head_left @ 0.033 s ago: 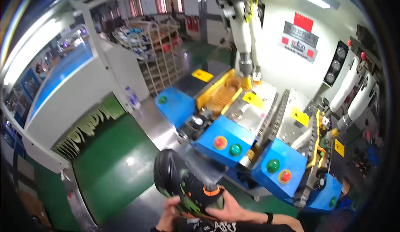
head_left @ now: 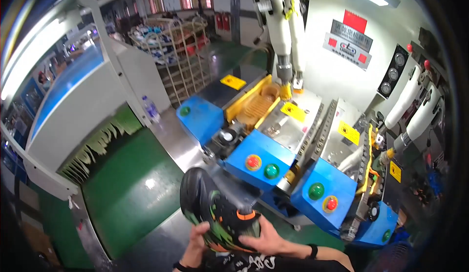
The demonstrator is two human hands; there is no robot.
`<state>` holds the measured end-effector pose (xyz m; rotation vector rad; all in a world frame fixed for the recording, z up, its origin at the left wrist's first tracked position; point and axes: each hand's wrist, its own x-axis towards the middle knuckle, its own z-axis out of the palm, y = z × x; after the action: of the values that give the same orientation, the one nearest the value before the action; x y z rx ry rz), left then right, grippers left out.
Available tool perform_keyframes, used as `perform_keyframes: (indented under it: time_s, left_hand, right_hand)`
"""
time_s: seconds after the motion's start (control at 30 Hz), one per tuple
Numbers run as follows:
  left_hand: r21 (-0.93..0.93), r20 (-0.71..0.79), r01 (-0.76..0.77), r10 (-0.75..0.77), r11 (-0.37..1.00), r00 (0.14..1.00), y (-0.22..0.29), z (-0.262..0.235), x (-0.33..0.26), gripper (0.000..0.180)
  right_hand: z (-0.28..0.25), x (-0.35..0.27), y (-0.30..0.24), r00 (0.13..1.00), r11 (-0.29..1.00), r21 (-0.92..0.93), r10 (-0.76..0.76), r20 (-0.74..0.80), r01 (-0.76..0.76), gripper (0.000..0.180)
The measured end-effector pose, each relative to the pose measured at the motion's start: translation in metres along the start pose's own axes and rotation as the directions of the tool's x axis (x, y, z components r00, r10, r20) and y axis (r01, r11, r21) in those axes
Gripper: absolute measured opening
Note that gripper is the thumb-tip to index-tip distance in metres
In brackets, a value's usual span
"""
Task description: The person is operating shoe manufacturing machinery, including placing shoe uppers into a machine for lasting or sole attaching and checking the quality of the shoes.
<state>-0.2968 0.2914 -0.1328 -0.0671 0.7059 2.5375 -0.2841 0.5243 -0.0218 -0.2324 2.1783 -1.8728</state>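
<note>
A black shoe with green and orange patches is held between my two hands near the lower middle. Its rounded black toe points up and away to the left, and an orange band shows near the ankle opening. My left hand grips its lower left side, with the thumb on the upper. On the other side, my right hand is closed round the ankle end, fingers behind it and thumb across the front. The shoe's underside is hidden.
Ahead stands a pressing machine with blue control boxes, red and green buttons, and a tan mould. At left, a green conveyor belt runs out of a white housing. A bottle stands beside it; a wire rack is behind.
The surroundings shift slightly left in the view. Both hands keep hold of the shoe, whose toe sits a little higher.
</note>
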Motion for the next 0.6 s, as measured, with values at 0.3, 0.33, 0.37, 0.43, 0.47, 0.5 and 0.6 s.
perform_keyframes:
  time_s: [0.3, 0.33, 0.37, 0.43, 0.47, 0.5, 0.6]
  left_hand:
    - [0.813, -0.185, -0.066, 0.365, 0.578, 0.913, -0.006, -0.032, 0.111, 0.03]
    - [0.852, -0.238, 0.027, 0.342, 0.522, 0.909, -0.026, -0.102, 0.121, 0.019]
    - [0.837, -0.231, 0.025, 0.311, 0.547, 0.922, -0.032, -0.119, 0.133, 0.019]
    - [0.989, 0.146, -0.121, 0.414, -0.086, 0.898, -0.036, -0.143, 0.144, 0.023]
    - [0.991, 0.134, -0.121, 0.408, -0.059, 0.903, -0.035, -0.161, 0.143, 0.023]
    - [0.984, 0.169, -0.129, 0.4, -0.124, 0.901, -0.037, -0.18, 0.145, 0.028]
    - [0.962, 0.148, -0.053, 0.345, -0.268, 0.927, -0.025, -0.211, 0.141, 0.036]
  right_hand:
    - [-0.06, 0.066, -0.027, 0.974, 0.954, 0.283, 0.152, -0.166, -0.1, 0.056]
    - [-0.063, 0.08, -0.033, 0.97, 0.924, 0.354, 0.202, -0.133, -0.143, 0.057]
    - [-0.073, 0.091, -0.034, 0.958, 0.945, 0.301, 0.198, -0.209, -0.13, 0.057]
    - [-0.085, 0.125, -0.044, 0.913, 0.877, 0.471, 0.269, -0.307, -0.099, 0.045]
    - [-0.09, 0.15, -0.062, 0.879, 0.833, 0.539, 0.346, -0.327, -0.127, 0.039]
    - [-0.093, 0.169, -0.066, 0.832, 0.806, 0.577, 0.407, -0.377, -0.134, 0.034]
    - [-0.135, 0.259, -0.055, 0.782, 0.692, 0.681, 0.553, -0.286, -0.241, 0.016]
